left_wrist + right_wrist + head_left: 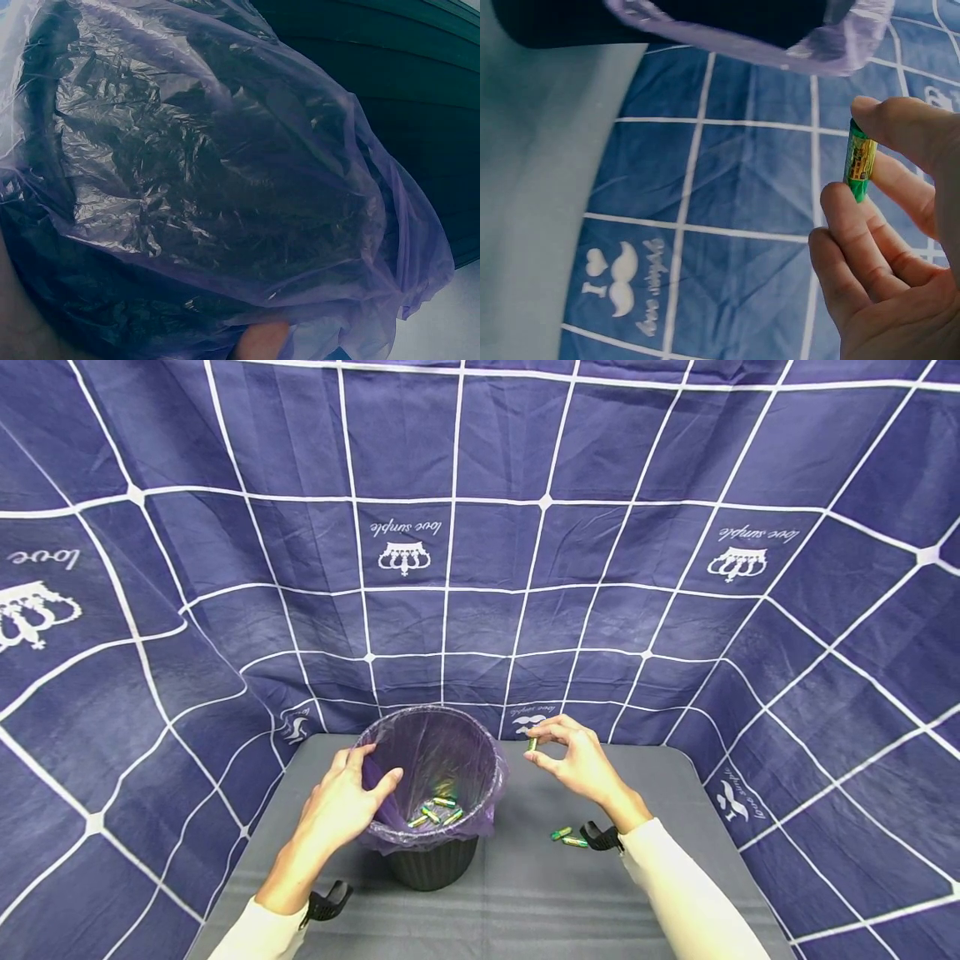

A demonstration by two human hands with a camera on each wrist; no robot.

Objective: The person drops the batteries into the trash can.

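A black trash can (431,867) stands on the grey table, lined with a translucent purple bag (491,789) folded over its rim. My left hand (341,797) holds the can's left rim, thumb and fingertips over the bagged edge. In the left wrist view, the bag (187,187) fills most of the picture and a bit of skin (264,341) shows at the bottom. Right of the can, my right hand (581,764) pinches a small green-and-yellow battery (860,159) upright between thumb and fingertips. Several similar batteries (444,802) lie inside the can.
Two more batteries (574,842) lie on the table (525,902) near my right wrist. A blue cloth (487,560) with white grid lines hangs behind and along both sides. Black straps (328,902) sit at both wrists.
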